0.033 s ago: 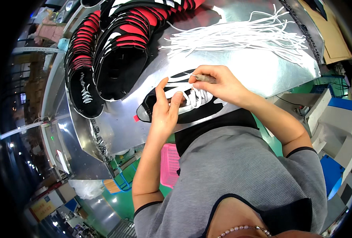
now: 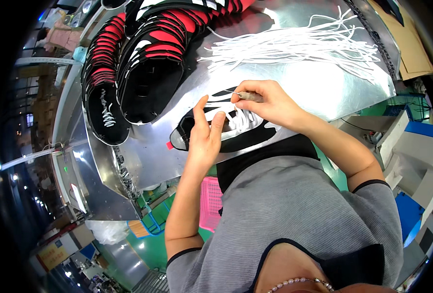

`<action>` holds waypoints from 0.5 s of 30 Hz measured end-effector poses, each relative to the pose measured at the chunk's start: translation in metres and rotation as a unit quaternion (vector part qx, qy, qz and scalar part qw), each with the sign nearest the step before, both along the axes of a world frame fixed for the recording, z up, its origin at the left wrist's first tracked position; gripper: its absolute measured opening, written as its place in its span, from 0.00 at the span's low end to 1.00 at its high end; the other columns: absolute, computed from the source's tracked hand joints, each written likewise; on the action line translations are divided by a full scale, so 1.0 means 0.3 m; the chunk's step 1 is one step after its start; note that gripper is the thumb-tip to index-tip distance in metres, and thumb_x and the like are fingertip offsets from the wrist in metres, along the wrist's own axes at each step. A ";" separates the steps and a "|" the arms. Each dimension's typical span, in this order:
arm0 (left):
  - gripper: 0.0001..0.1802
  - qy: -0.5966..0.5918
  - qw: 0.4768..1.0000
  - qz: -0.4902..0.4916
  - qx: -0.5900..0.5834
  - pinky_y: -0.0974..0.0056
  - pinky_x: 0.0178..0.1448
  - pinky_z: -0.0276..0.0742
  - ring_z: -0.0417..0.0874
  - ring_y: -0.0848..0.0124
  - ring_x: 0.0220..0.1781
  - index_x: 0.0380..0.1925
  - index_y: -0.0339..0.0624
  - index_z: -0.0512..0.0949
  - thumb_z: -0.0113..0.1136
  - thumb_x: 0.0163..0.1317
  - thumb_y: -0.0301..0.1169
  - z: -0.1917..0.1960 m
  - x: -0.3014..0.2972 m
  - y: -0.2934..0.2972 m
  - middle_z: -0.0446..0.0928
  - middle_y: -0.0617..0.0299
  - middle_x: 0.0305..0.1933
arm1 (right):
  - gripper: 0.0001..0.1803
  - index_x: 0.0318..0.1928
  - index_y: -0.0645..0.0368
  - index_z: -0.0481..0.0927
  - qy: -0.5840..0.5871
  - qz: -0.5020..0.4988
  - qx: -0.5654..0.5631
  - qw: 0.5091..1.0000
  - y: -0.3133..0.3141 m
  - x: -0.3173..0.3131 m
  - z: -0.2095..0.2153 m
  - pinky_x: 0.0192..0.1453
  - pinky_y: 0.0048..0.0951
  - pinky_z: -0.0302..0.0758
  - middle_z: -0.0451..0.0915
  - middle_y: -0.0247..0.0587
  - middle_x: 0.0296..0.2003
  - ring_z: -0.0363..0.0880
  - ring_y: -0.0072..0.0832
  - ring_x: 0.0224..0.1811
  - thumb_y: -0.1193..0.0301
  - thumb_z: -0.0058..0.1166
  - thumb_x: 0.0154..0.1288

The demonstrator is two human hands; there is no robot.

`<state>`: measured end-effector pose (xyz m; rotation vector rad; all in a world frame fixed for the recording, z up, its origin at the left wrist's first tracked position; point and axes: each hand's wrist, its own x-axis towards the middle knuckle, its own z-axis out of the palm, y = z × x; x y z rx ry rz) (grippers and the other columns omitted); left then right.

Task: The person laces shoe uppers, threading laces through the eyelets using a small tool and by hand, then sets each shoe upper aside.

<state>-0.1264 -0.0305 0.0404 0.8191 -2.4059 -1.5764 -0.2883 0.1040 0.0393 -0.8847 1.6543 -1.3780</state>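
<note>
One shoe is partly laced; many laces wait unused. Left hand lies flat on it, gripping nothing; right hand pinches a small hook tool.

We are seeing bright overhead light bouncing off the metal table, glaring near its far edge and washing out the white laces. The hands are casting soft, short shadows. The fisheye is bending edges toward a black rim, and the dim background at left is blurring.
</note>
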 end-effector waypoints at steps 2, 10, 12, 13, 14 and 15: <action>0.28 -0.018 0.992 0.004 -0.122 0.55 0.48 0.77 0.84 0.52 0.41 0.63 0.37 0.65 0.50 0.74 0.46 0.010 -0.021 0.023 0.82 0.44 0.39 | 0.07 0.41 0.61 0.82 0.033 -0.010 -0.021 0.999 -0.037 -0.003 -0.038 0.41 0.26 0.74 0.82 0.34 0.32 0.77 0.21 0.34 0.72 0.58 0.65; 0.27 0.071 0.978 0.128 -0.151 0.56 0.49 0.75 0.83 0.53 0.41 0.48 0.40 0.79 0.75 0.51 0.41 -0.072 -0.066 0.044 0.84 0.51 0.39 | 0.07 0.42 0.62 0.78 0.182 0.026 -0.031 0.983 -0.048 -0.024 -0.032 0.44 0.28 0.75 0.81 0.38 0.36 0.80 0.26 0.37 0.71 0.54 0.69; 0.24 0.069 0.983 0.139 -0.101 0.57 0.50 0.74 0.82 0.54 0.42 0.46 0.40 0.80 0.75 0.51 0.39 -0.069 -0.071 0.045 0.84 0.52 0.40 | 0.11 0.45 0.61 0.75 0.128 -0.043 -0.069 0.989 -0.014 -0.013 -0.020 0.38 0.39 0.74 0.80 0.46 0.31 0.81 0.41 0.31 0.67 0.54 0.69; 0.25 0.064 0.982 0.134 -0.118 0.57 0.51 0.74 0.82 0.55 0.42 0.47 0.40 0.80 0.75 0.51 0.39 -0.069 -0.070 0.044 0.84 0.52 0.41 | 0.12 0.46 0.62 0.72 0.116 -0.018 -0.037 0.992 0.013 -0.018 -0.013 0.38 0.39 0.74 0.80 0.47 0.30 0.81 0.43 0.31 0.67 0.53 0.70; 0.25 0.058 0.981 0.128 -0.136 0.57 0.52 0.74 0.81 0.56 0.43 0.47 0.40 0.80 0.75 0.51 0.39 -0.067 -0.070 0.043 0.84 0.53 0.42 | 0.12 0.46 0.62 0.72 0.116 -0.020 -0.032 0.993 0.025 -0.019 -0.006 0.38 0.39 0.74 0.80 0.47 0.30 0.81 0.43 0.31 0.67 0.53 0.70; 0.26 0.061 0.979 0.123 -0.154 0.57 0.52 0.73 0.80 0.58 0.43 0.48 0.40 0.79 0.75 0.51 0.38 -0.060 -0.071 0.042 0.84 0.54 0.44 | 0.09 0.44 0.62 0.72 0.149 0.008 -0.021 0.989 0.036 -0.021 0.000 0.38 0.35 0.75 0.80 0.45 0.30 0.80 0.38 0.31 0.69 0.52 0.71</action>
